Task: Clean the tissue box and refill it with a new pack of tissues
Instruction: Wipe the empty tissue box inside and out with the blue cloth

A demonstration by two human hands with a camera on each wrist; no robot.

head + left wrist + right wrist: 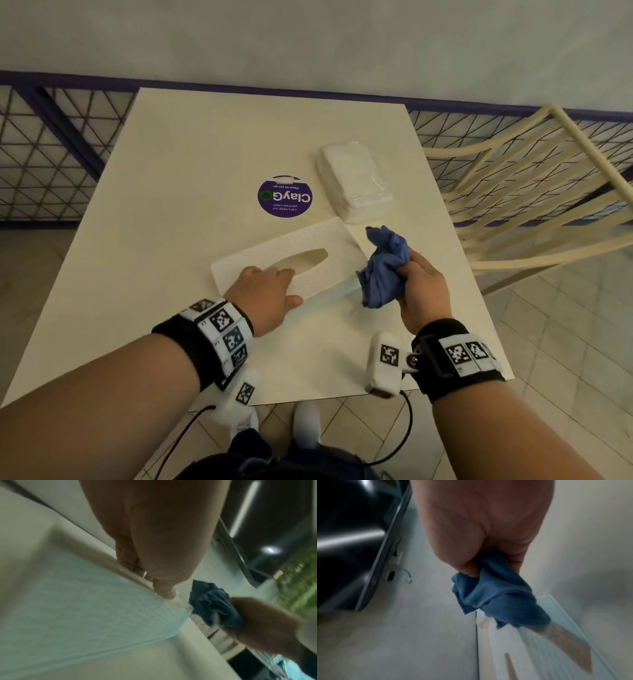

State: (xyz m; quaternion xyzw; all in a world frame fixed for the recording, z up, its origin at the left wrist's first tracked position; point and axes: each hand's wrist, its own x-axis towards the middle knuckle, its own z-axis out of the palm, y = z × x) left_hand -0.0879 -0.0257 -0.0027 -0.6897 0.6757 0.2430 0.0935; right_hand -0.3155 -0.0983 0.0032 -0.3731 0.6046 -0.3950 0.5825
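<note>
A white textured tissue box (318, 240) with an oval slot lies on the cream table (171, 171). My left hand (270, 291) lies over its near left part, fingers on top by the slot and thumb on the front wall. The left wrist view shows the thumb (164, 592) at the box's (85, 601) top edge. My right hand (424, 291) grips a crumpled blue cloth (383, 270) just right of the box, slightly above the table. In the right wrist view the cloth (496, 597) hangs from the fist over the box's (530, 655) end. A wrapped pack of tissues (356, 181) lies behind the box.
A round purple sticker (284, 197) marks the table's middle. A cream slatted chair (531, 192) stands to the right of the table. A purple mesh railing (51, 144) runs behind it, and tiled floor lies below the near edge.
</note>
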